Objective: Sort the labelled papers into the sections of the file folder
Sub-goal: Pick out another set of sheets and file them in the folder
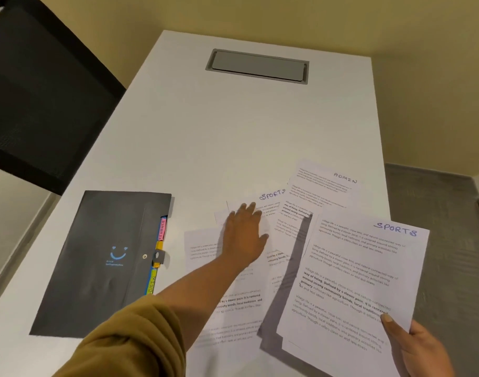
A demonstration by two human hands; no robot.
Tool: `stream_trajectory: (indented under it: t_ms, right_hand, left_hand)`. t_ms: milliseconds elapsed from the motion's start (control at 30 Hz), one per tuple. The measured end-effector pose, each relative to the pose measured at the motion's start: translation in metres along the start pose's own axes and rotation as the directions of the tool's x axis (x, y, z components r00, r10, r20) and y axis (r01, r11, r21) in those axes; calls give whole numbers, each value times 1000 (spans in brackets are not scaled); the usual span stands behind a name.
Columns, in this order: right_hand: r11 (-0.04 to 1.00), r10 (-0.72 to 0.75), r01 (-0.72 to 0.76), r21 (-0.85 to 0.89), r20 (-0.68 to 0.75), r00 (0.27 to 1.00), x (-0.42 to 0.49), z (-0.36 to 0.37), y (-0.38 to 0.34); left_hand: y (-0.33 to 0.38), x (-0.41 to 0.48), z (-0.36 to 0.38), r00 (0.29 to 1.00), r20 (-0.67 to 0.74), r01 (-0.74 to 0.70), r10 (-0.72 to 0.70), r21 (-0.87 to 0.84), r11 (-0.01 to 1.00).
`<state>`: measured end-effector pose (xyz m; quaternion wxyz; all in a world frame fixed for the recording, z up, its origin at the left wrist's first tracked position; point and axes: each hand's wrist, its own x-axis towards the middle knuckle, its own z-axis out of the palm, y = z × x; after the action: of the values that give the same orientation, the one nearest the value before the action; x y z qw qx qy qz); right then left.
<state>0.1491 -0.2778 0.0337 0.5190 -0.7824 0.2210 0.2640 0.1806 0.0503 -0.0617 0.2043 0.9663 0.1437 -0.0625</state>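
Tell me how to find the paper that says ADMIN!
Start at the white table and find the spread of printed papers on its right side. The ADMIN paper lies farthest back, beyond the left hand. Its neighbours with handwritten labels say SPORTS.

Folder left, papers right — all on the table (205,126).
My left hand (245,232) lies on the spread papers (233,303); the folder (102,257) is beside them — my right hand (420,346) lifts a sheet (352,281) above.
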Motion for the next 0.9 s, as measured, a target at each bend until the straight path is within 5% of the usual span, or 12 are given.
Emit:
stream_trajectory:
  t_ms: [133,367,467,600,900]
  right_hand:
    - [929,26,-28,369,11,1000,18,18,3]
    - [913,45,-50,405,22,999,33,27,9]
    - [892,22,-31,452,24,999,36,27,12]
    - [869,23,-31,494,23,999,31,24,8]
    - [854,1,-14,520,25,1000,10,28,10]
  left_hand:
    - [-30,24,-14,970,-38,242,-242,7,970]
    - [-32,52,-26,953,-14,304,-304,75,950]
    - [-39,57,-33,941,-90,322,-327,-67,944]
    - [-43,53,-66,923,-170,223,-346,-495,840]
    - [-45,29,-141,837,-453,-48,-307,-620,783]
